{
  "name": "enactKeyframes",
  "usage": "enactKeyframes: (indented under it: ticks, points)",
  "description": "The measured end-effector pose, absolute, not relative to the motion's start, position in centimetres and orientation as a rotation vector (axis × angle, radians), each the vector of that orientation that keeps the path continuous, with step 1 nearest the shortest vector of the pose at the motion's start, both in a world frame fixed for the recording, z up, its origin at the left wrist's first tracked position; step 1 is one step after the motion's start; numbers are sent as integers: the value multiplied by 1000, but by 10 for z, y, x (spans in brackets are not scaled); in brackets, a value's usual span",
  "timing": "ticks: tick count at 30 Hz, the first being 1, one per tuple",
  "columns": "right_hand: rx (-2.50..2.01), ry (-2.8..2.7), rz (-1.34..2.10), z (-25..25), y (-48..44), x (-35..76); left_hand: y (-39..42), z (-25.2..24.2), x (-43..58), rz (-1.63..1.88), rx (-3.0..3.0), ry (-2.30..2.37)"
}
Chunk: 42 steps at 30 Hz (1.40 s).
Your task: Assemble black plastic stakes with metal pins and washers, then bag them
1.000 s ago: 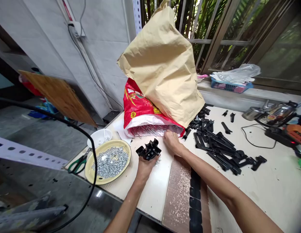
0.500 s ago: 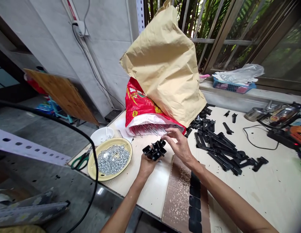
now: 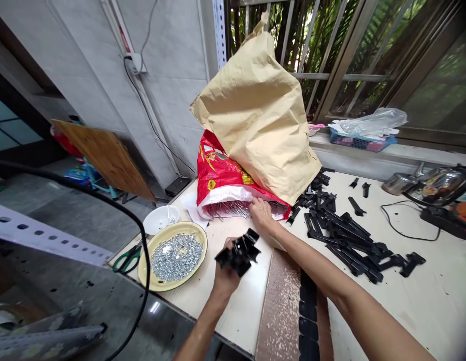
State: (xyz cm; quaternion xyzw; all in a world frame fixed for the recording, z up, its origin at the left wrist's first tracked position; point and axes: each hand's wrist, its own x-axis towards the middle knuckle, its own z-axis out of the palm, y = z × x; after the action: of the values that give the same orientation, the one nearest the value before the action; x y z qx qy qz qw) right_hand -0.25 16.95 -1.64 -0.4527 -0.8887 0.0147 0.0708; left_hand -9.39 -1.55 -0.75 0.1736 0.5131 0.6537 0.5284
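Note:
My left hand (image 3: 226,278) is closed around a cluster of black plastic parts (image 3: 238,252), held up over the table and slightly blurred. My right hand (image 3: 261,213) is at the mouth of a red sack (image 3: 221,168), its fingers bent together among thin metal pins (image 3: 233,208). Its fingertips are hidden, so I cannot make out what they hold. Left of my hands, a yellow dish (image 3: 203,235) holds many small shiny metal pieces. Below my right forearm lies a brown board (image 3: 274,311) with a row of black pieces (image 3: 308,328) on it.
A tan paper bag (image 3: 263,115) rests on the red sack. Loose black plastic parts (image 3: 341,230) are heaped at the right. Green-handled scissors (image 3: 127,259) and a white bowl (image 3: 155,220) are near the dish. A black cable (image 3: 145,281) hangs in front at the left. A kettle (image 3: 443,183) stands far right.
My right hand has left the black parts and moved forward to the pins in the sack mouth. My left hand, still gripping the parts, has come slightly lower and nearer.

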Motion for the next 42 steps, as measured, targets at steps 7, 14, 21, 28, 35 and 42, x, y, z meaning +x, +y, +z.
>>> enactKeyframes:
  ticks: [7, 14, 21, 28, 35, 42]
  points:
    - [-1333, -2754, 9, -18, 172, 5, -2, -11, -86, 1639, 580, 1219]
    - [-1334, -2760, 107, -10, 154, 9, -10, 7, -89, 1656, 432, 1052]
    - [-1156, -2686, 511, 9, 122, 69, -12, -5, -97, 1604, 535, 1085]
    - [-686, -1668, 1227, 67, 95, 72, -7, -14, -90, 1525, 703, 1133]
    - [-627, -1678, 1009, 75, 68, 57, -10, -5, -81, 1465, 762, 1175]
    - [-597, -1934, 727, 70, 60, 54, -13, -3, -82, 1457, 697, 1155]
